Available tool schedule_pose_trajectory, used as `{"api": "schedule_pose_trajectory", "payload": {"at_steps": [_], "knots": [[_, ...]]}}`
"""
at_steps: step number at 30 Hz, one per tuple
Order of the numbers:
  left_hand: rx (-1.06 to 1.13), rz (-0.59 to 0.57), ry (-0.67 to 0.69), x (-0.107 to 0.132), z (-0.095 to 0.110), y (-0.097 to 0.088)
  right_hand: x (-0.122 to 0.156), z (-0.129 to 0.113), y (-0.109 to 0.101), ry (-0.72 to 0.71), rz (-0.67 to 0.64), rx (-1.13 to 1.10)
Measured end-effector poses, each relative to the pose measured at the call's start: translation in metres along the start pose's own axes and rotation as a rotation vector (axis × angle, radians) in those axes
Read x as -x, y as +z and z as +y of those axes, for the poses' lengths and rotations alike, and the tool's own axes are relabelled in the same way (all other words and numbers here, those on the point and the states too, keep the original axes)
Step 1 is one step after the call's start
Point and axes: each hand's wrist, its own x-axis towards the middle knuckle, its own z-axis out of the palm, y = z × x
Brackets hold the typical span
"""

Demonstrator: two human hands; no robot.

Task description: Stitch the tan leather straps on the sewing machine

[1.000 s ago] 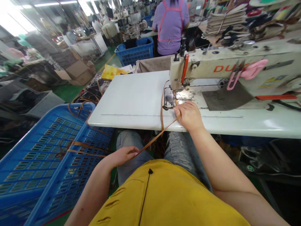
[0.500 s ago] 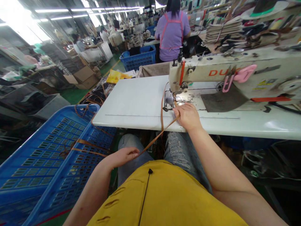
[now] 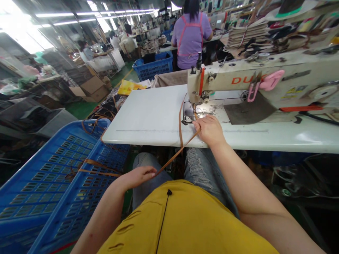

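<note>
A long, narrow brown strap (image 3: 177,154) runs from my lap up to the sewing machine (image 3: 254,76). My right hand (image 3: 209,129) lies on the white table just in front of the needle area, fingers closed on the strap where it enters under the presser foot. Lower down, above my left thigh, my left hand (image 3: 141,175) pinches the same strap between thumb and fingers. Another stretch of strap comes off the back of the foot, curves left over the tabletop and hangs past its front edge. More strap trails from beside my left wrist to the blue basket (image 3: 87,176).
Pink-handled thread snips (image 3: 254,88) hang on the machine's body. A grey-brown sheet (image 3: 249,109) lies on its bed. The white table (image 3: 150,113) ends close to my legs. Beyond it, a person in purple (image 3: 189,38) works beside another blue basket (image 3: 153,67).
The view has shifted slightly, so the machine and table appear a little further left. Both hands keep their hold on the strap, with hardly any movement.
</note>
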Motion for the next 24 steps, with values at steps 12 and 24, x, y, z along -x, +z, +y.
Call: {"api": "schedule_pose_trajectory", "payload": {"at_steps": [12,24], "knots": [[0.037,0.133,-0.075,-0.007,-0.021,-0.011,0.0,-0.001,-0.002,0.026,-0.032,-0.029],[0.07,0.098,0.026,-0.037,-0.002,0.021,-0.001,0.0,-0.006,-0.016,-0.003,-0.009]]}}
